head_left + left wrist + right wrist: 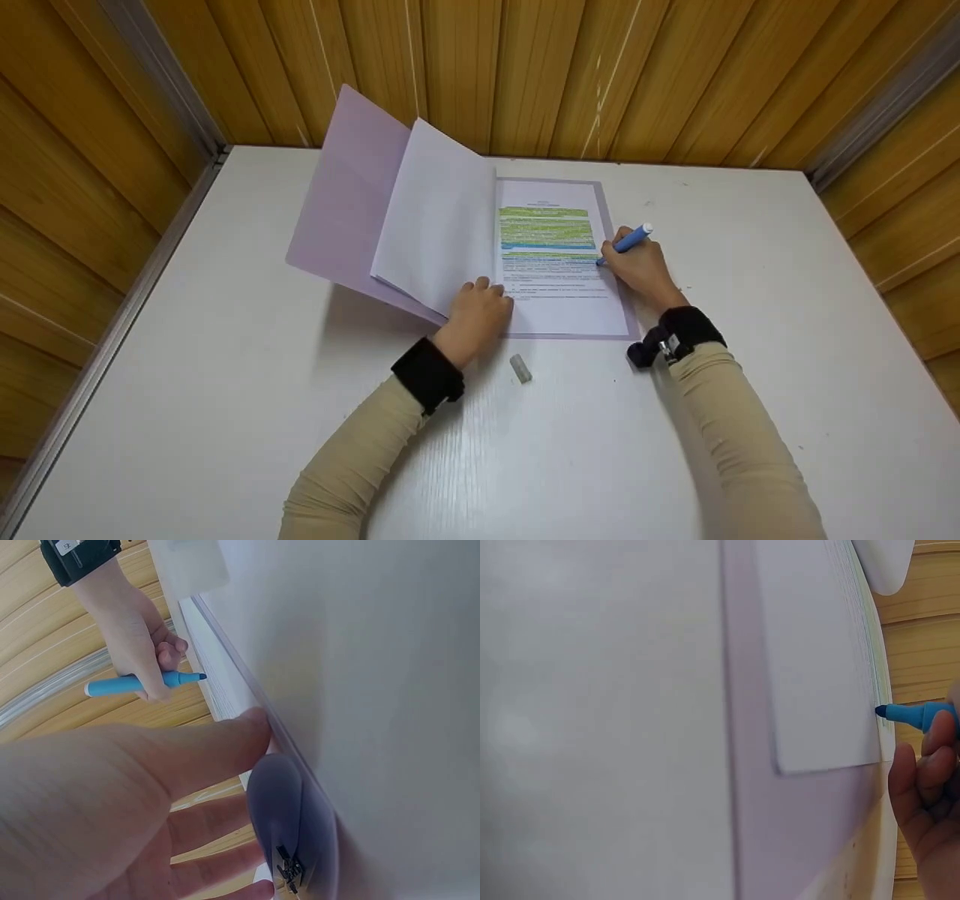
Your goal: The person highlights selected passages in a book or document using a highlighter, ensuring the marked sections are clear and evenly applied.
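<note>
Head view: blue highlighter (628,241) pinched in right hand (640,268) fingers.

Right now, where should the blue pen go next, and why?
Probably a short slide left along the line it touches. The right hand holds the blue pen with its tip at the right edge of the page, just under the green and blue stripes. The lines below look unmarked, and the left hand presses the paper flat.

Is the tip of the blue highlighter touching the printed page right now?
Touching. In the right wrist view the blue highlighter tip meets the edge-on surface of the printed page with no gap; the head view agrees, with the right hand holding it there.
</note>
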